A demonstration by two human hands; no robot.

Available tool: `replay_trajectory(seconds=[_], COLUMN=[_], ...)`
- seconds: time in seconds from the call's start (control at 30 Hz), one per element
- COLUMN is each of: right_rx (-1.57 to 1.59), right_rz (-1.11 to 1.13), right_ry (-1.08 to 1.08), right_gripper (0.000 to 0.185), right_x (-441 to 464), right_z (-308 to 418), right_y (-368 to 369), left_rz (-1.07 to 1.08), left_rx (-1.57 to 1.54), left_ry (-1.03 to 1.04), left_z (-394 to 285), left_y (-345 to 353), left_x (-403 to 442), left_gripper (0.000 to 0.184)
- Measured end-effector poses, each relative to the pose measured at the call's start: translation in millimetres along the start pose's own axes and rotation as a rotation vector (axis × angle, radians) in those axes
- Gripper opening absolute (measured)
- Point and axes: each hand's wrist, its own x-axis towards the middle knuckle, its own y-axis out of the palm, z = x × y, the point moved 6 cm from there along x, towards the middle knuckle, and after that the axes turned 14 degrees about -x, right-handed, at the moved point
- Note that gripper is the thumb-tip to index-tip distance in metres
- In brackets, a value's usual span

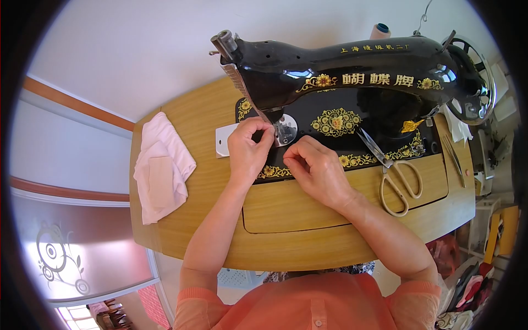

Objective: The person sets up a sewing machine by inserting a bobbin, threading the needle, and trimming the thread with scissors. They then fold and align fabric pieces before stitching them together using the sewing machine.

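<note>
A black sewing machine [379, 60] with gold lettering and flower patterns stands on the wooden table. Close to its needle area and the round metal plate [289, 125], my left hand [248, 151] has thumb and forefinger pinched together. Slightly lower and to the right, my right hand [322, 173] is closed in a pinch over the black bed's front edge. Whatever lies between the fingertips of either hand is too small to make out. Left of my left hand, a shiny metal slide plate [222, 141] juts out from the bed.
Scissors [386, 164] with cream handles lie right of my right hand, blades on the bed. Tweezers [454, 157] rest farther right. Folded pink cloth [159, 135] lies on the left of the wooden table [209, 104]. A thread cone [379, 33] stands behind the machine, near the handwheel [490, 91].
</note>
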Motion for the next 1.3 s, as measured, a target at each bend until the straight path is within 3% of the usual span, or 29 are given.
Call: replay_trajectory(seconds=[1.2, 1.3], right_rx=[0.0, 0.096], right_rz=[-0.031, -0.04], right_ry=[0.028, 0.169], right_gripper=[0.008, 0.009], right_x=[2, 3], right_z=[-3, -15], right_y=[-3, -2], left_rz=[0.016, 0.007], left_rx=[-0.077, -0.084], left_ry=[0.031, 0.069], left_z=[2, 6], left_y=[2, 2], left_x=[1, 1], left_gripper=[0.005, 0.005])
